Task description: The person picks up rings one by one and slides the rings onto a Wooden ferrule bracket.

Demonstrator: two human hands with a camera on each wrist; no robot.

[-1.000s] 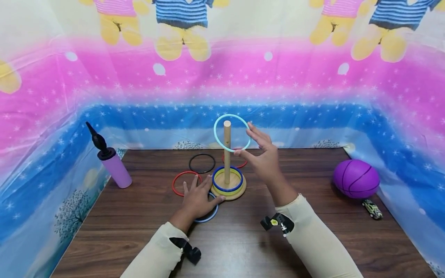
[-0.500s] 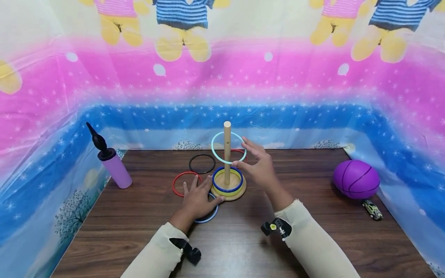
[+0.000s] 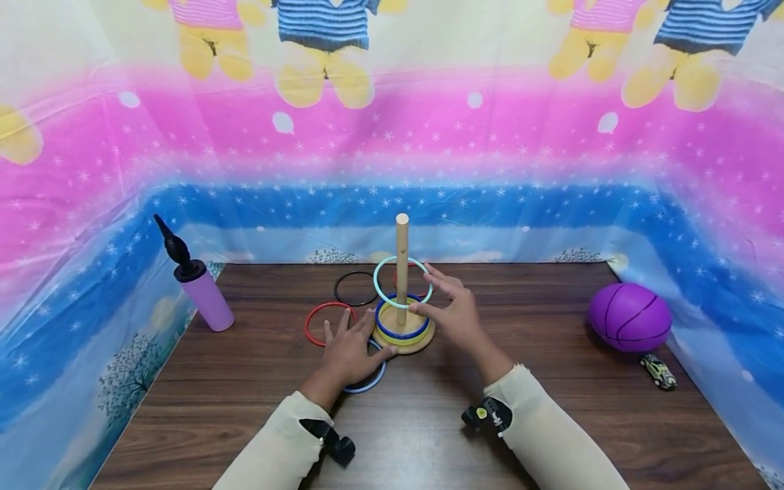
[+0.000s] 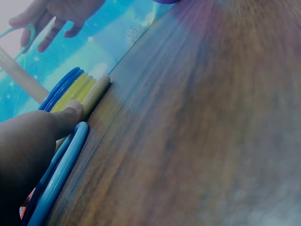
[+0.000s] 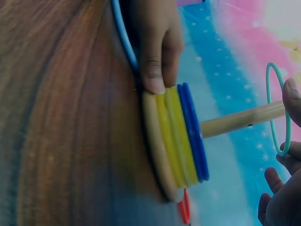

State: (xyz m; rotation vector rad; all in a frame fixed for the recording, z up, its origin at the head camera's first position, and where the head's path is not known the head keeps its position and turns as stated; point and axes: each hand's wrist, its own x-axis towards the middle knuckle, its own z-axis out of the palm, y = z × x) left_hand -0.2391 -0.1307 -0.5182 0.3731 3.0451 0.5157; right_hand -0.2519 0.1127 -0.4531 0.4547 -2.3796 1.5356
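Note:
A wooden ring-toss stand (image 3: 402, 235) rises from a round base, with yellow rings (image 5: 173, 136) stacked low and blue rings (image 5: 194, 132) on top. Between thumb and fingers, my right hand (image 3: 456, 316) pinches a turquoise ring (image 3: 376, 282), which encircles the post above the stack without touching it. My left hand (image 3: 348, 354) lies with fingers spread, its thumb (image 4: 70, 113) against the edge of the base. Beneath that hand is a light-blue ring (image 3: 367, 389), partly covered. A red ring (image 3: 312, 333) lies by its fingertips.
Behind the stand are a black ring (image 3: 357, 304) and another red ring, partly hidden. A purple hand pump (image 3: 205, 296) stands at the left of the table. A purple ball (image 3: 629, 317) and a toy car (image 3: 658, 371) sit at the right. Printed cloth encloses the back and sides.
My right hand has lowered the turquoise ring from around the post's top to about two-thirds of the way down. The left hand stays in place at the base.

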